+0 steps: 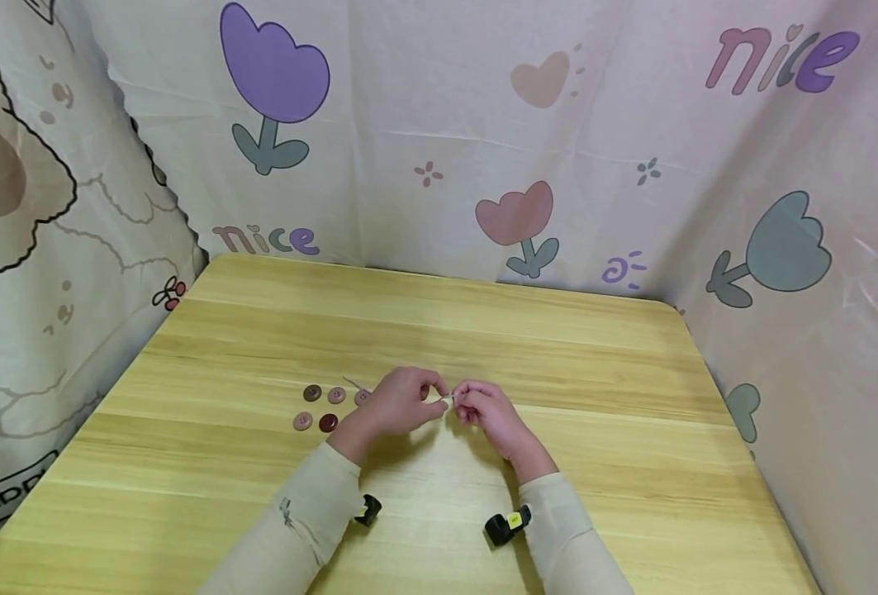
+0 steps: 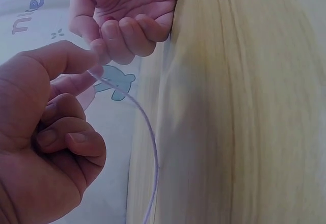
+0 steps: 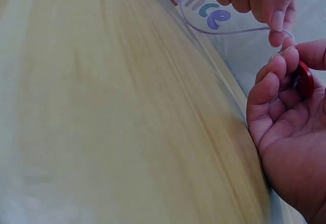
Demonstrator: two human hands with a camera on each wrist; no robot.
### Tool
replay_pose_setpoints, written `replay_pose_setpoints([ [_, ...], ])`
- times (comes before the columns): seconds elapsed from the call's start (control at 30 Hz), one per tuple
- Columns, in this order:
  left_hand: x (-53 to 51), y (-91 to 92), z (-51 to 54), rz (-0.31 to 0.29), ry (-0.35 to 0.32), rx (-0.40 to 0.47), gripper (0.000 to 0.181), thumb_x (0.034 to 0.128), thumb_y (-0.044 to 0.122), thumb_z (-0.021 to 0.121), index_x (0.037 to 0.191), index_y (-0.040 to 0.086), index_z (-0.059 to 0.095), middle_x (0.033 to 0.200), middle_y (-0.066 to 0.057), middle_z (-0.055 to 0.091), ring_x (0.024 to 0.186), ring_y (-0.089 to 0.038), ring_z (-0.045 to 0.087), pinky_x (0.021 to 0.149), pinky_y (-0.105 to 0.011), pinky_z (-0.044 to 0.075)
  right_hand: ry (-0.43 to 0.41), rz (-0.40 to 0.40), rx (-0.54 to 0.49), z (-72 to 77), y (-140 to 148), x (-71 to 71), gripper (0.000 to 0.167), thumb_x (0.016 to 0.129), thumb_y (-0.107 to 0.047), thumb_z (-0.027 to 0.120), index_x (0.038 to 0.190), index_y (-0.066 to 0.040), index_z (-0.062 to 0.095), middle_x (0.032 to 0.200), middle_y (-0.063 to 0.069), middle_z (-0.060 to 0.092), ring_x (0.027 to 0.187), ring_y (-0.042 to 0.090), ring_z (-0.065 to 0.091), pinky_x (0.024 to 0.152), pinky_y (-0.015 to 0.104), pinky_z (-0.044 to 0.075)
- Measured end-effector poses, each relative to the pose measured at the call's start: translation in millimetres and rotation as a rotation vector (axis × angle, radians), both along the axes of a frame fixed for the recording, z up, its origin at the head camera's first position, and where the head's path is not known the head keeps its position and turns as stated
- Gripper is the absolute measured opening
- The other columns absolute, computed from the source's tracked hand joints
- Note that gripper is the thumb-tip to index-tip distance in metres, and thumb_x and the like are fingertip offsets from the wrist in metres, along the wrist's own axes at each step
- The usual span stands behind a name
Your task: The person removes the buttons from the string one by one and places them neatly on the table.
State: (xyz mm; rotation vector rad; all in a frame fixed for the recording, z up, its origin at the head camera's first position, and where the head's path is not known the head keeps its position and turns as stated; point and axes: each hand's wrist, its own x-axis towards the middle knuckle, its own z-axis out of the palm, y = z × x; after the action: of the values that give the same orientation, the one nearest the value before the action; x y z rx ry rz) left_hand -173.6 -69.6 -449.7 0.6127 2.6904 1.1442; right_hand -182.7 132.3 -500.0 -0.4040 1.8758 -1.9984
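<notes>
In the head view my left hand (image 1: 400,402) and right hand (image 1: 489,416) meet fingertip to fingertip above the wooden table. A thin pale cord (image 2: 152,140) is pinched between my left thumb and forefinger, and its length curves down toward the tabletop. My right hand's fingers curl around a dark red button (image 3: 305,79), which shows near the thumb in the right wrist view. The cord's upper end reaches the right fingertips; whether it passes through the button is hidden. Left of my left hand lie several loose buttons, among them a dark red button (image 1: 328,423) and a brown button (image 1: 312,392).
Pink buttons, one (image 1: 302,421) in front and another (image 1: 337,395) behind, lie in the same cluster. The wooden tabletop (image 1: 595,355) extends around both hands. A printed cloth (image 1: 409,99) hangs behind the table and along its sides.
</notes>
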Motion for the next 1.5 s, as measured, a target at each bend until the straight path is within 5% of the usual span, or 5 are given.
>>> replay_pose_setpoints([
  [0.5,2.8,-9.5,4.2,0.085,-0.015,0.038,0.013,0.0953,0.021,0.063,0.093,0.016,0.075,0.058,0.005,0.043,0.049,-0.011,0.033,0.050,-0.029,0.029,-0.070,0.081,-0.187,1.7,9,0.2,0.039,0.097,-0.013,0.029,0.104,0.001,0.065,0.092,0.012,0.062,0.081,0.019,0.059,0.076,0.032,0.050],
  [0.8,1.7,-11.4,6.1,0.093,-0.006,0.053,0.012,0.0950,0.019,0.064,0.092,0.014,0.074,0.059,0.004,0.043,0.051,-0.011,0.035,0.053,-0.030,0.032,-0.067,0.067,-0.167,0.8,9,-0.3,0.036,0.084,0.012,0.043,0.112,0.006,0.066,0.102,0.011,0.067,0.088,0.019,0.062,0.080,0.034,0.051],
  [1.1,1.9,-10.5,8.2,0.084,0.006,0.072,0.012,0.0943,0.019,0.063,0.091,0.014,0.074,0.059,0.004,0.045,0.051,-0.011,0.036,0.052,-0.030,0.033,0.015,0.093,-0.079,-1.2,11,0.8,0.035,0.091,0.005,0.064,0.123,0.018,0.055,0.108,0.003,0.070,0.096,0.016,0.062,0.081,0.031,0.051],
  [1.33,2.4,-8.7,11.4,0.089,0.016,0.096,0.012,0.0938,0.017,0.062,0.090,0.013,0.073,0.058,0.004,0.042,0.050,-0.010,0.033,0.051,-0.029,0.031,0.018,0.080,-0.075,-1.5,11,1.1,0.037,0.092,0.006,0.063,0.125,0.020,0.054,0.114,0.014,0.068,0.100,0.019,0.063,0.086,0.033,0.052],
  [1.5,3.1,-8.4,12.9,0.082,0.021,0.090,0.012,0.0937,0.018,0.062,0.089,0.013,0.072,0.058,0.005,0.042,0.050,-0.010,0.033,0.052,-0.030,0.031,-0.012,0.038,-0.093,-1.7,9,1.7,0.036,0.094,0.001,0.063,0.124,0.019,0.055,0.106,0.005,0.070,0.096,0.019,0.065,0.084,0.035,0.053],
])
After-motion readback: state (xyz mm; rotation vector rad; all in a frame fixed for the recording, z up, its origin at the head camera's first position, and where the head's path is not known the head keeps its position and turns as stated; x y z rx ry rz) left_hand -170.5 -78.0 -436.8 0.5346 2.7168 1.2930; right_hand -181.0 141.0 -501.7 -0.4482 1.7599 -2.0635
